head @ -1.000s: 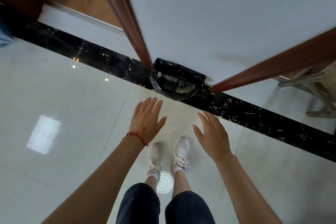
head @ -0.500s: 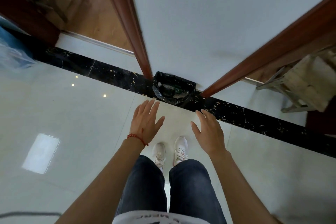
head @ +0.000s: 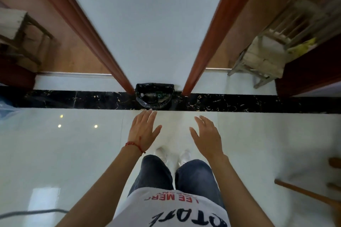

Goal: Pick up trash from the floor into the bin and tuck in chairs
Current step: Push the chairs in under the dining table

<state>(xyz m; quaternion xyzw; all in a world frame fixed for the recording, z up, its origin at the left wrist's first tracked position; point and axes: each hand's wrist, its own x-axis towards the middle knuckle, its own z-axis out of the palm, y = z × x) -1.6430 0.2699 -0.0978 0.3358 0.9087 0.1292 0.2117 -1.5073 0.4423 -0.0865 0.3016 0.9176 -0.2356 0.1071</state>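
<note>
A: Item, hands. Left hand (head: 143,131) and right hand (head: 207,137) spread, holding nothing, mid-frame. Bin (head: 154,96) at centre, against the wall (head: 156,24), bottle inside.

B: Risk?

A: Likely a trip: cable (head: 31,213) lower left, chair (head: 267,59) upper right untucked.

B: Room?

A: Open floor (head: 64,153) to the left; wooden legs (head: 304,193) crowded the lower right.

White wall (head: 151,24) ahead, framed by two red-brown door frames (head: 103,46). Black marble strip (head: 239,102) across glossy pale floor (head: 55,153). Grey cable (head: 31,213) lower left. Blue plastic (head: 4,108) at left edge. Wooden legs (head: 304,192) at right edge. Red string bracelet (head: 133,145), dark jeans (head: 155,173), white shoes (head: 161,153).
</note>
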